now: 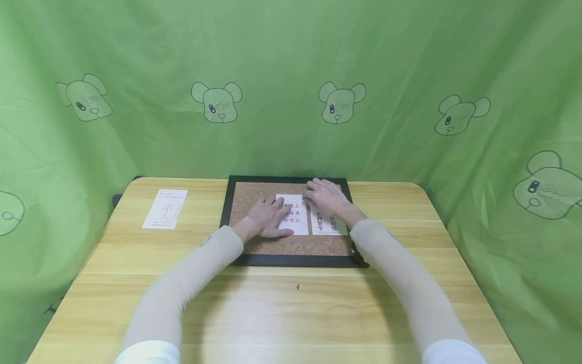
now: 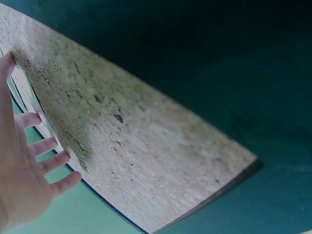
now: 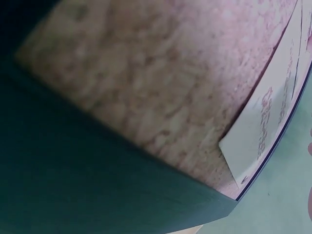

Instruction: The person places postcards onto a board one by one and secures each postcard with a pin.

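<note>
On a black-framed cork board [image 1: 254, 245] lie two white cards printed with Chinese characters. My left hand [image 1: 269, 217] rests flat with spread fingers over the left part of the middle card [image 1: 297, 227]. The left wrist view shows the fingers of that hand [image 2: 29, 165] along the card's edge. At the middle card's upper right corner is my right hand [image 1: 328, 196], fingers bent downward; whatever lies under its fingertips is hidden. Its wrist and palm partly cover the right-hand card [image 1: 327, 226], whose corner shows on the cork in the right wrist view.
A third white card [image 1: 164, 210] lies on the wooden table [image 1: 254, 313], left of the board. One small dark pin-like piece [image 1: 297, 287] lies in front of the board. A green curtain [image 1: 282, 136] with bear-like outlines hangs behind and at both sides.
</note>
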Available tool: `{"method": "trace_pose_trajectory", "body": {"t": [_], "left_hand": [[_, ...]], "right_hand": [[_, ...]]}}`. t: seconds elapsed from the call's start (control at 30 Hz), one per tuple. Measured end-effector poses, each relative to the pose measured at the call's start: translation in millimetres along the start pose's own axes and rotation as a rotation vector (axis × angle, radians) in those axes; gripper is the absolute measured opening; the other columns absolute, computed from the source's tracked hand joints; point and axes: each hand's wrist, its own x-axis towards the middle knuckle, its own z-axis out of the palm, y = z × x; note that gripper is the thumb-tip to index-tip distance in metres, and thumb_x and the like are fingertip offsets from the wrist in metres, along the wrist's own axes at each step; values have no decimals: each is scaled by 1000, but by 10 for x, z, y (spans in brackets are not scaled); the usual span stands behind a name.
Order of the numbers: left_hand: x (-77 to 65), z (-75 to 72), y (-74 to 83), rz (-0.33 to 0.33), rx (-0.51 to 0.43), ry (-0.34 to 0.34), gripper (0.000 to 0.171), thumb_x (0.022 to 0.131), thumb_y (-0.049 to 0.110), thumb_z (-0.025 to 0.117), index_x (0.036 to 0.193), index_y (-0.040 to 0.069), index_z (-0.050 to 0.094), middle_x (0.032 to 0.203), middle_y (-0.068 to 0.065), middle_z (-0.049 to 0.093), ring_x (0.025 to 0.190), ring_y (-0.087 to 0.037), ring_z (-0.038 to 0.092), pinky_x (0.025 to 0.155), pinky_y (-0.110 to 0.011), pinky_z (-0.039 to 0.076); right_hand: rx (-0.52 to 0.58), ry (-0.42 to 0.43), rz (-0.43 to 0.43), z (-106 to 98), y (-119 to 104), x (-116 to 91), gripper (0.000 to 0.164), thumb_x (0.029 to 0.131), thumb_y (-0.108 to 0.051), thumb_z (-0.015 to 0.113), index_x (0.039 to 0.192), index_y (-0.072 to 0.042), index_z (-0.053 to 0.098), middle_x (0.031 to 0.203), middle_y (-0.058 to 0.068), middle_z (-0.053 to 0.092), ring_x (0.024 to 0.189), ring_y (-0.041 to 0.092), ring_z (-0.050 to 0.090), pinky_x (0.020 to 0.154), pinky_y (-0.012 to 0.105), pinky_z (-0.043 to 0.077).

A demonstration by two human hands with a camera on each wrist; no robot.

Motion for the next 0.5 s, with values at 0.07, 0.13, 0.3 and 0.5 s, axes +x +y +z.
{"method": "trace_pose_trajectory", "body": {"t": [0.07,0.13,0.3,0.5], "left_hand": [[5,1,1,0,-1,-3,93,98,84,32,168,24,28,173,-15,32,161,-43,29,129,-63,31],[8,3,1,-1,-11,-2,93,97,84,33,168,24,29,173,-15,32,161,-43,29,128,-63,31],[2,4,5,-1,-18,0,94,97,85,33,168,24,29,173,-15,32,161,-43,29,129,-63,31],[-8,3,5,1,-3,13,92,97,84,33,167,23,30,172,-15,34,160,-43,30,128,-63,32]], "right_hand": [[1,-22,6,1,1,12,21,105,-30,66,114,-16,78,113,3,73,103,20,66,91,34,58],[-10,-45,6,5,5,23,22,105,-31,65,115,-16,78,114,3,73,105,20,66,92,35,58],[-51,-54,-29,31,20,49,22,105,-31,66,113,-15,77,113,3,73,105,21,66,91,35,59],[-52,-53,-30,74,37,82,22,105,-32,65,113,-15,77,114,3,73,105,21,66,91,34,59]]}}
